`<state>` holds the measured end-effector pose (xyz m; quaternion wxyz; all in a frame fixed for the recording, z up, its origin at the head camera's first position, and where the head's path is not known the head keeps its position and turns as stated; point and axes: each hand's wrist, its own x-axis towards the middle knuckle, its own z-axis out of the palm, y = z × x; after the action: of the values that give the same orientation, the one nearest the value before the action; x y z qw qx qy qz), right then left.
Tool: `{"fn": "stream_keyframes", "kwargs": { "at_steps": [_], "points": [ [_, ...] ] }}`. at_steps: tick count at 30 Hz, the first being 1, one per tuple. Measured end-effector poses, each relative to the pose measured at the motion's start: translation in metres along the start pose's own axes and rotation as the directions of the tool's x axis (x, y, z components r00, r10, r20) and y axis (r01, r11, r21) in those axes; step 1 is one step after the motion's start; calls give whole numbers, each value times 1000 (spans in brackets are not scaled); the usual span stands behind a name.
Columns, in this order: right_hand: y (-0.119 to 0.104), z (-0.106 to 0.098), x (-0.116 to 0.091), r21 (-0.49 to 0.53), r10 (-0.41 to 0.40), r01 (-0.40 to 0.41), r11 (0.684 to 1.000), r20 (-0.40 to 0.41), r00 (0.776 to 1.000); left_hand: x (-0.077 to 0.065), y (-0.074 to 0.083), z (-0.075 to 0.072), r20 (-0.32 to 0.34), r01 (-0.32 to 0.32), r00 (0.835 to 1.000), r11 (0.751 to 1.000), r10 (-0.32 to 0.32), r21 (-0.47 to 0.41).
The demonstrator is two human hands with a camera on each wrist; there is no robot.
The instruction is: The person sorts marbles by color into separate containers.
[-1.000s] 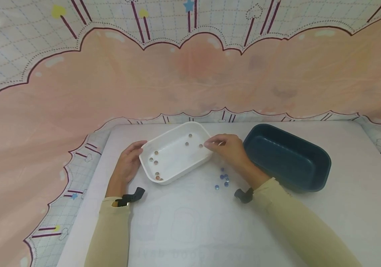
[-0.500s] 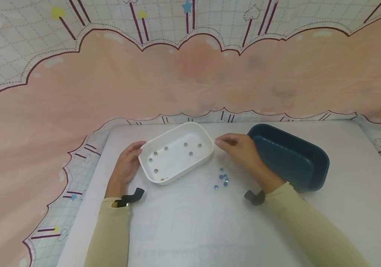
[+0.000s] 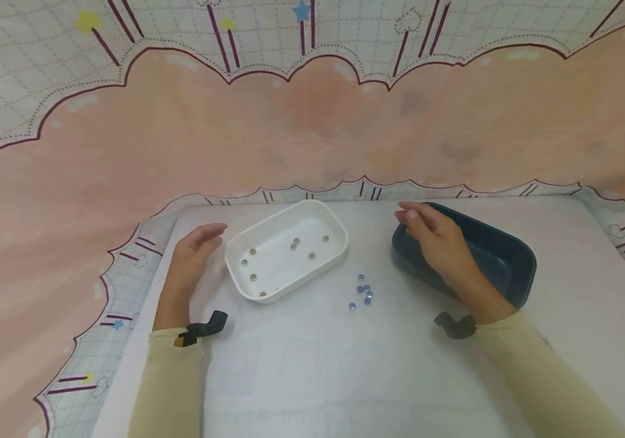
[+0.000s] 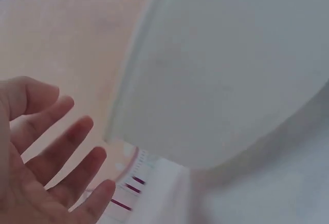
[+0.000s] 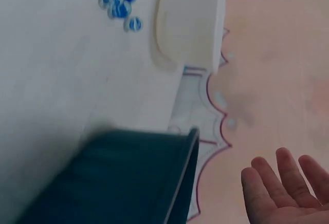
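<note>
My left hand [image 3: 192, 258] is just off the left end of the white tray [image 3: 287, 289], its fingers spread and holding nothing in the left wrist view. Inside that tray lie several small brownish marbles [image 3: 312, 256]. Over the left end of the dark teal tray [image 3: 509, 243] hovers my right hand [image 3: 440, 240], with relaxed fingers and nothing in them. On the table between the trays sits a small cluster of blue glass marbles [image 5: 119, 9], with one marble [image 3: 352, 306] a little apart.
Both trays stand near the back of the white table [image 3: 312, 365]. A patterned cloth [image 3: 290, 134] hangs behind it. A black wrist camera mount [image 3: 208, 325] sticks out from the left wrist, and a similar mount [image 3: 454, 325] from the right.
My left hand has let go of the white tray and drawn back left. My right hand has moved right, from the white tray's edge to the teal tray. Marbles in the white tray have rolled.
</note>
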<state>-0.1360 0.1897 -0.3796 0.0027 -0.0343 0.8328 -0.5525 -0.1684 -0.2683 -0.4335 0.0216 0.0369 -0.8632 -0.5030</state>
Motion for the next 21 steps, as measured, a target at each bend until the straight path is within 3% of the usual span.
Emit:
{"fn": "stream_keyframes", "kwargs": {
  "at_steps": [4,7,10,15,21],
  "points": [
    [2,-18,-6,-13,-59,58,998,-51,997,-5,20,-1,-65,-141,986,980,151,140],
    [2,-33,-11,-105,-83,71,992,-108,991,-10,35,4,-79,-303,943,932,324,199],
    [5,-49,-15,-169,-117,87,982,-176,977,-17,49,11,-70,-411,895,876,440,251],
    [12,-72,-22,-207,-112,49,977,-305,946,-30,69,24,-9,-527,838,814,545,244],
    [28,-96,-29,-146,-6,-75,987,-486,874,-46,88,45,106,-623,781,757,615,198]
  ]
}}
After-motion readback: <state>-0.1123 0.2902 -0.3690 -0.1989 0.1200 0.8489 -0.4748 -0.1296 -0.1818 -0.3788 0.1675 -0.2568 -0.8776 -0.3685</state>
